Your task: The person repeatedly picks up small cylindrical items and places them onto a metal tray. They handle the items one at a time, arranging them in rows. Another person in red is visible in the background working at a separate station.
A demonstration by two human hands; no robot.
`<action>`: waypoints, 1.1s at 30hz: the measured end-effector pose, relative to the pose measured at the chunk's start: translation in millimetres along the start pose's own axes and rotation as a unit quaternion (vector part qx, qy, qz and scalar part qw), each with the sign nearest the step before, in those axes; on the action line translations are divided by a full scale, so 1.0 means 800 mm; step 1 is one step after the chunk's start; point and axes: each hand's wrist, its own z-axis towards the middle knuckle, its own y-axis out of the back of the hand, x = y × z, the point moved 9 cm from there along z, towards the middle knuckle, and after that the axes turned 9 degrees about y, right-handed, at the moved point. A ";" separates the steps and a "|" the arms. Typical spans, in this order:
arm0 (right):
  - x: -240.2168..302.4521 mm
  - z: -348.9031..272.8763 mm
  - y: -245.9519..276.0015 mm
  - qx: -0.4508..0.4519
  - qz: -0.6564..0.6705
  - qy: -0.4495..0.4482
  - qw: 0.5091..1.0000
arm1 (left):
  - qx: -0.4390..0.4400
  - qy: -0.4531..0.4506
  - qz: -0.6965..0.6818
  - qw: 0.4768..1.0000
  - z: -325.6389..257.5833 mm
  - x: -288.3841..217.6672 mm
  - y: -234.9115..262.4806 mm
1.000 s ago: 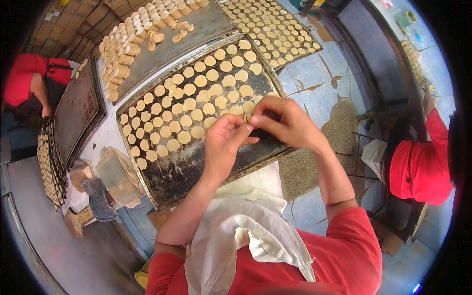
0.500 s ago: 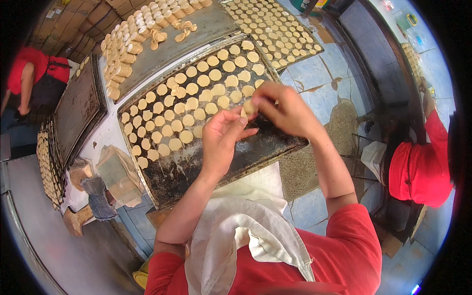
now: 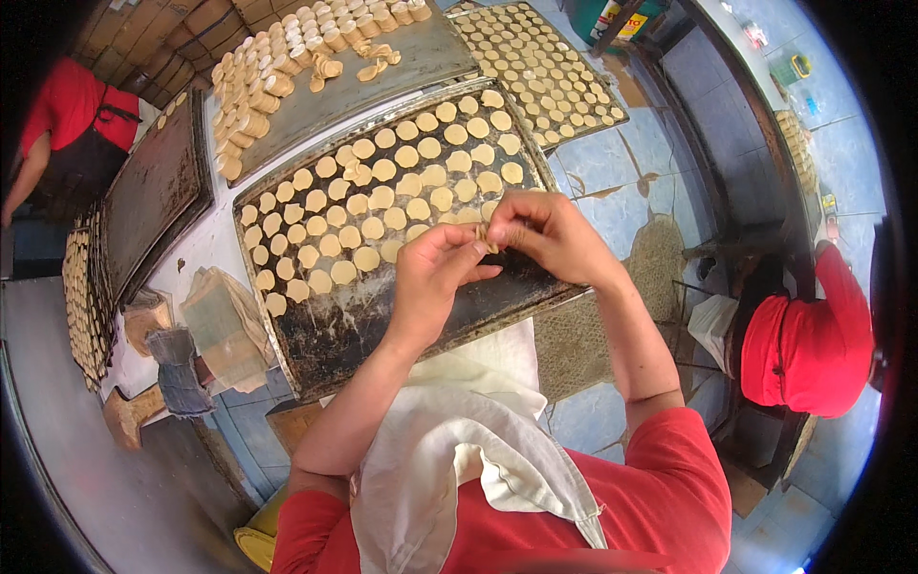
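Note:
My left hand point(image 3: 428, 273) and my right hand point(image 3: 547, 234) meet over the near right part of a dark baking tray point(image 3: 349, 335). Between their fingertips are small dough rounds point(image 3: 486, 239), seen nearly edge-on and partly hidden; how many I cannot tell. Both hands pinch them with thumb and fingers, the left one keeping its lower fingers loosely curled. Pale dough discs point(image 3: 381, 196) lie in rows over the far and middle part of the tray. A small crumpled clump of dough point(image 3: 356, 172) rests among these rows. Bare blackened metal shows along the near side.
Beyond, another metal tray point(image 3: 382, 96) bears stacked dough discs point(image 3: 277, 62) and loose pieces. A filled tray point(image 3: 545, 72) stands far right. At left are a dark tray point(image 3: 158, 191), folded cloths point(image 3: 225, 330) and a person in red point(image 3: 86, 115). Another person point(image 3: 808, 354) is at right.
My right hand has come down and inward, so its fingertips now meet my left hand's at the dough rounds. The disc that showed its flat face is now turned edge-on.

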 end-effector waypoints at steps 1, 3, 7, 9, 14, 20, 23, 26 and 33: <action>-0.002 0.008 0.005 0.007 0.002 0.006 1.000 | -0.004 -0.003 -0.006 1.000 0.000 -0.001 0.002; 0.002 0.024 0.052 -0.084 -0.247 0.004 0.965 | -0.010 -0.005 -0.013 1.000 -0.003 -0.002 0.005; 0.016 0.027 0.081 -0.141 -0.413 -0.042 0.899 | -0.006 -0.007 -0.013 1.000 -0.007 0.002 0.004; 0.005 0.004 0.061 -0.108 -0.324 -0.100 0.934 | 0.006 -0.007 -0.007 1.000 -0.007 0.006 0.002; 0.016 -0.036 0.010 -0.061 -0.160 0.012 0.985 | 0.033 0.012 0.024 0.999 0.000 0.018 -0.012; -0.002 -0.070 0.075 -0.132 -0.442 -0.138 0.876 | -0.128 -0.347 0.587 0.720 -0.019 -0.042 -0.064; 0.010 -0.082 0.071 -0.168 -0.392 -0.083 0.900 | -0.081 -0.347 0.660 0.661 -0.005 -0.020 -0.095; 0.019 -0.088 0.060 -0.186 -0.384 -0.028 0.904 | -0.075 -0.365 0.665 0.647 -0.002 -0.009 -0.115; 0.030 -0.088 0.040 -0.180 -0.397 0.010 0.900 | -0.073 -0.345 0.623 0.698 -0.025 -0.013 -0.100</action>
